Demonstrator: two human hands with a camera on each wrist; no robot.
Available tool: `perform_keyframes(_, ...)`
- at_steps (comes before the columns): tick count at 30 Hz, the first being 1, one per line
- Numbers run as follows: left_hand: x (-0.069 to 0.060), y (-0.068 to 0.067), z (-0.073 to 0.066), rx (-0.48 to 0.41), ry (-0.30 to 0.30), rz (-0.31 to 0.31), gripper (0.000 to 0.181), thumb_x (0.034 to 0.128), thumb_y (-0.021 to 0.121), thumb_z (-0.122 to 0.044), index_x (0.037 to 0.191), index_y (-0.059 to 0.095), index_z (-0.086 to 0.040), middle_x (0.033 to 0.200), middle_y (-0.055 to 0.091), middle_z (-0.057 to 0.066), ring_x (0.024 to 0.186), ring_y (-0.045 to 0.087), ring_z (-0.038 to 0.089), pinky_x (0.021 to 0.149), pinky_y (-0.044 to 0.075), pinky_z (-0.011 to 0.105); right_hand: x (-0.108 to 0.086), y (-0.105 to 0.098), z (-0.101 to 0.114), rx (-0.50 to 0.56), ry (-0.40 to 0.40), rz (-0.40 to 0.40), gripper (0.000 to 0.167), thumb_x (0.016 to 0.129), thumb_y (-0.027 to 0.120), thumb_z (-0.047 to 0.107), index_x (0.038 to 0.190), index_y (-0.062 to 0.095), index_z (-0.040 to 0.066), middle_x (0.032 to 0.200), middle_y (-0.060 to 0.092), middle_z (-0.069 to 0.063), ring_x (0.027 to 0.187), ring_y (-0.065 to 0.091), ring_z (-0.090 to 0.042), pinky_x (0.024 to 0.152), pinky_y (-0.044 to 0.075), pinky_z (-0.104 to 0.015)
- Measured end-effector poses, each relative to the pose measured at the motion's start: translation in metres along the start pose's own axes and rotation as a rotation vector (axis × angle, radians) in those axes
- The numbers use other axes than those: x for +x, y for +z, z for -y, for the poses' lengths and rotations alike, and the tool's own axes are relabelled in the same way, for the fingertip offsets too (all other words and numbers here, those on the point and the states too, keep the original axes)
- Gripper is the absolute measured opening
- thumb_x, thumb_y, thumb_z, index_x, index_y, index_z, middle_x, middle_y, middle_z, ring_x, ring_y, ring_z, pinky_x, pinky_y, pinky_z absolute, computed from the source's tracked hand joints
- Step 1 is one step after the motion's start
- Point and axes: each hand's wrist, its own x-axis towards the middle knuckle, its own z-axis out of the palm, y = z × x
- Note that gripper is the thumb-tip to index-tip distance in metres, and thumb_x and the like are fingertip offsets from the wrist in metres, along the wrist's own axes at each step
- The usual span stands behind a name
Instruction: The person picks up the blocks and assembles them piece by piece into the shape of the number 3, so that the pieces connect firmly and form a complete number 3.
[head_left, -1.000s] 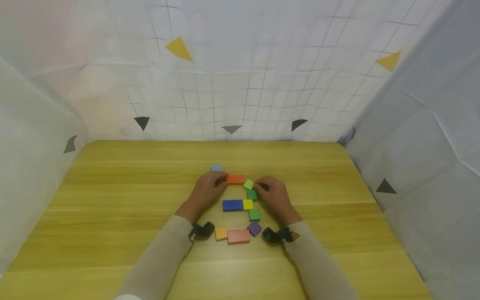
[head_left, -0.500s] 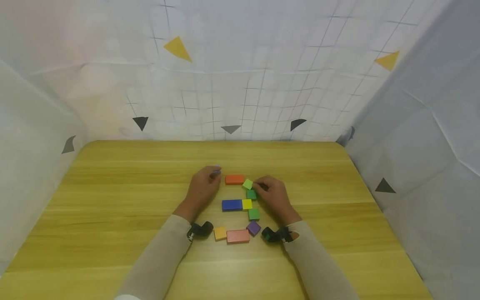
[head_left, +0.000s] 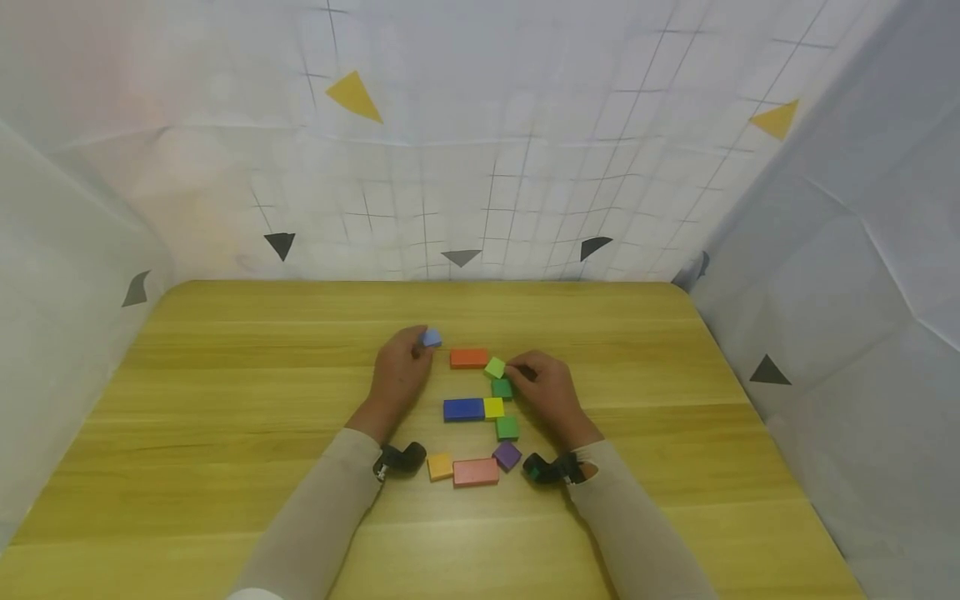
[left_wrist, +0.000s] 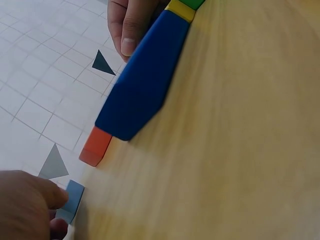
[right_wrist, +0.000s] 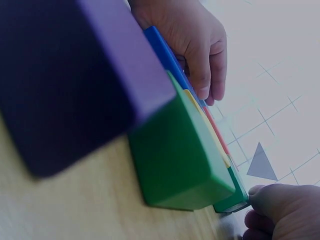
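Note:
In the head view my left hand (head_left: 401,367) holds a light blue block (head_left: 432,338) between thumb and fingers, left of an orange-red block (head_left: 468,359). The left wrist view shows the fingers on both sides of that light blue block (left_wrist: 74,197). My right hand (head_left: 546,387) has its thumb and forefinger together at the right corner of a tilted light green block (head_left: 494,367); the exact grip is partly hidden. Below that block lie a dark green block (head_left: 502,389), a yellow block (head_left: 493,407) and a long blue block (head_left: 463,410).
Farther down the table (head_left: 285,367) lie a green block (head_left: 507,428), a turned purple block (head_left: 507,456), a pink block (head_left: 476,472) and an orange block (head_left: 440,467). They sit between the two wrists. A white patterned sheet (head_left: 480,192) hangs behind the table.
My left hand has moved from the orange-red block's left end, up and left to the light blue block, and now holds it. My right hand stays at the light green block.

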Motion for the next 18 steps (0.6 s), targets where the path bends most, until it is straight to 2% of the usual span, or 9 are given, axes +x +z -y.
perform_keyframes(7,0.0006,-0.0032,-0.0017,0.022,-0.042,0.003,0.038,0.0942,0.067,-0.016,0.129,0.063,-0.001,0.103,0.066,0.008,0.09,0.058,0.021,0.079,0.054,0.038,0.0002,0.0015,-0.0001,0.009,-0.013,0.001,0.011,0.093,0.072,0.025,0.097,0.076,0.015,0.098,0.073,0.003,0.094,0.068,-0.013,0.085,0.057,-0.037)
perform_keyframes(13,0.0014,-0.0038,-0.0045,0.047,-0.086,0.011,0.036,0.0935,0.068,-0.015,0.128,0.064,-0.003,0.104,0.066,0.007,0.088,0.059,0.02,0.076,0.055,0.036,0.0001,0.0009,-0.0004,-0.002,-0.02,0.0,0.011,0.093,0.072,0.025,0.097,0.076,0.015,0.099,0.073,0.002,0.094,0.068,-0.014,0.085,0.057,-0.037)
perform_keyframes(18,0.0006,-0.0027,-0.0063,0.032,-0.11,0.03,0.034,0.094,0.066,-0.015,0.126,0.065,-0.004,0.111,0.067,0.009,0.096,0.061,0.022,0.083,0.056,0.039,-0.0002,0.0,-0.0012,-0.012,-0.007,-0.002,0.01,0.093,0.072,0.024,0.097,0.076,0.015,0.098,0.073,0.002,0.094,0.067,-0.014,0.085,0.057,-0.036)
